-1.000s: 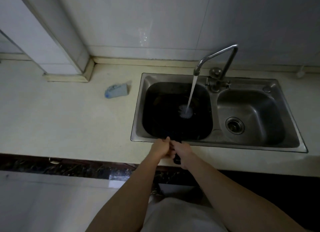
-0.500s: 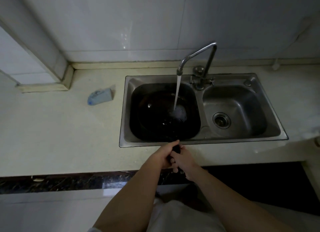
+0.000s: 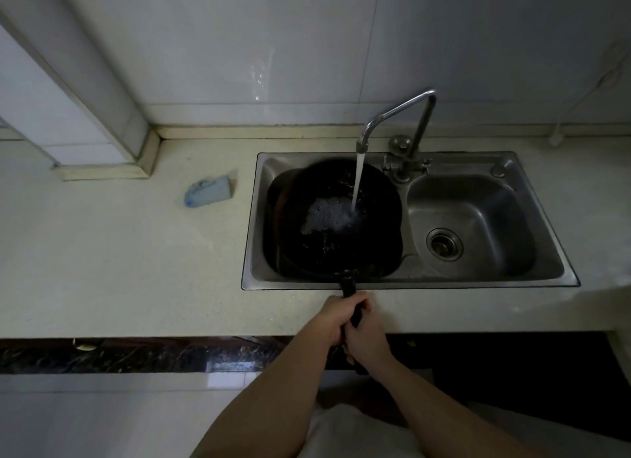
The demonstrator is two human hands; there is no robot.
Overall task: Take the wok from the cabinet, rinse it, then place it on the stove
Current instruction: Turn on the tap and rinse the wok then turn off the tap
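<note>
A black wok (image 3: 327, 249) fills the left basin of the steel double sink (image 3: 413, 283), tilted with its far rim raised. Water from the faucet (image 3: 399, 116) streams into it and foams near the middle. The wok's black handle sticks out over the counter toward me. My left hand (image 3: 336, 316) grips the handle from the left, and my right hand (image 3: 367, 334) grips it just behind, from the right. No stove is in view.
The right basin with its drain (image 3: 444, 244) holds nothing. A blue-grey sponge (image 3: 208, 193) lies on the pale counter (image 3: 119, 259) left of the sink. A tiled wall stands behind, with a column at the back left. The dark counter edge runs below my hands.
The wok has lifted and tilted in the basin, its rim now risen above the sink's edge. More foamy water has gathered inside. Both hands kept their grip on the handle.
</note>
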